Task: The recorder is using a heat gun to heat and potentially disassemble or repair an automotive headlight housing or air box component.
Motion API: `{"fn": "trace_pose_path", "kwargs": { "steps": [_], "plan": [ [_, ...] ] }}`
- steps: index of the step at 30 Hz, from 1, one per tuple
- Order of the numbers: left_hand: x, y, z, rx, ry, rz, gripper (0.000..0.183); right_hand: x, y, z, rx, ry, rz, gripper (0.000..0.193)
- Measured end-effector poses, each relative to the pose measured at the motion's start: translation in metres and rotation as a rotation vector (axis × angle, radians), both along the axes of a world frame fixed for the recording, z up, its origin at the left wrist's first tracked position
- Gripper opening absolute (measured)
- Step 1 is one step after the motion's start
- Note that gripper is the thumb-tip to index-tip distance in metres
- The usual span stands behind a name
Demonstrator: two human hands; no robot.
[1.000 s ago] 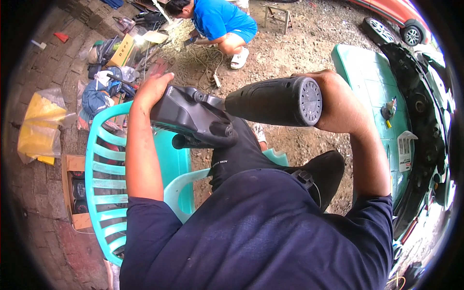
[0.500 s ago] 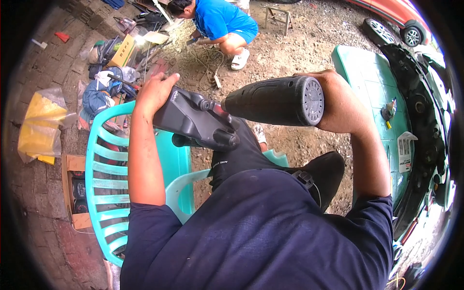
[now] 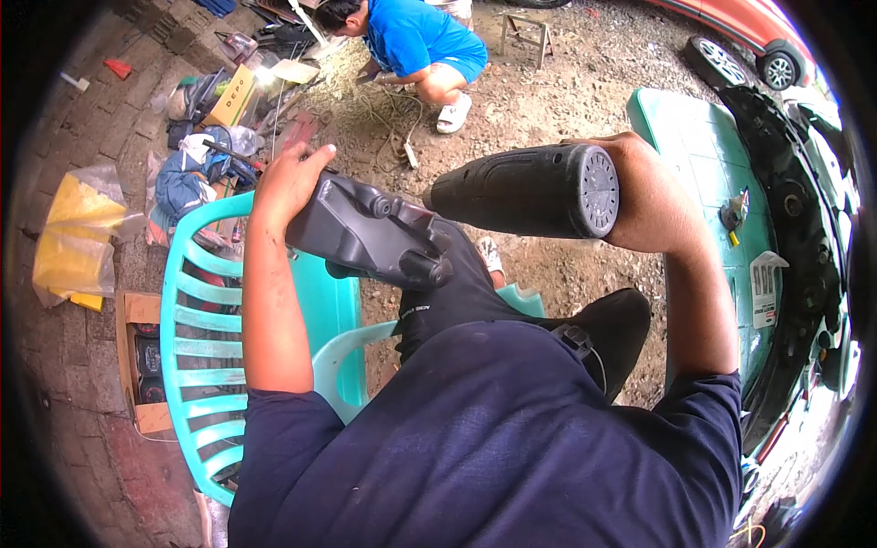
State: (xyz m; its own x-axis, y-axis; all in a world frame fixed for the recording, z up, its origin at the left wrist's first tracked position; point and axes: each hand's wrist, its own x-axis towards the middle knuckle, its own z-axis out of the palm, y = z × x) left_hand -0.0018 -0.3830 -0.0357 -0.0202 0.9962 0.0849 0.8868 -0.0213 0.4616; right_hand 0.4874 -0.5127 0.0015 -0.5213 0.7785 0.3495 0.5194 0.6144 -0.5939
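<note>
In my left hand (image 3: pixel 290 185) is a black moulded plastic housing (image 3: pixel 352 230) with round bosses, gripped at its upper left edge and tilted above my left thigh. My right hand (image 3: pixel 632 178) is wrapped round a black tool that looks like a heat gun (image 3: pixel 521 192); its round vented rear end faces me. The narrow front of the tool points left at the housing's right end, close to it. Most of my right fingers are hidden behind the tool's body, and its handle does not show.
Beside me on the left stands a green plastic chair (image 3: pixel 203 347). A green table (image 3: pixel 699 164) is at my right, with a large black car part (image 3: pixel 786 196) along it. Ahead, a person in blue (image 3: pixel 425 41) squats near cables. Clutter and a cardboard box (image 3: pixel 233 96) lie front left.
The housing has turned and tilted slightly in my left hand. The heat gun has shifted a little to the right, and my grip on both is kept.
</note>
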Motion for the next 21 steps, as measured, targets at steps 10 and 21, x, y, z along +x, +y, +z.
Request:
{"fn": "trace_pose_path", "kwargs": {
  "steps": [10,21],
  "plan": [
    [-0.010,-0.020,-0.001,0.048,-0.037,-0.040,0.071,0.006,0.001,-0.003,-0.006,-0.006,0.058,0.035],
    [-0.019,-0.042,0.001,0.066,-0.169,-0.055,0.052,0.007,0.000,-0.002,-0.082,0.017,0.171,0.035]
  ]
}}
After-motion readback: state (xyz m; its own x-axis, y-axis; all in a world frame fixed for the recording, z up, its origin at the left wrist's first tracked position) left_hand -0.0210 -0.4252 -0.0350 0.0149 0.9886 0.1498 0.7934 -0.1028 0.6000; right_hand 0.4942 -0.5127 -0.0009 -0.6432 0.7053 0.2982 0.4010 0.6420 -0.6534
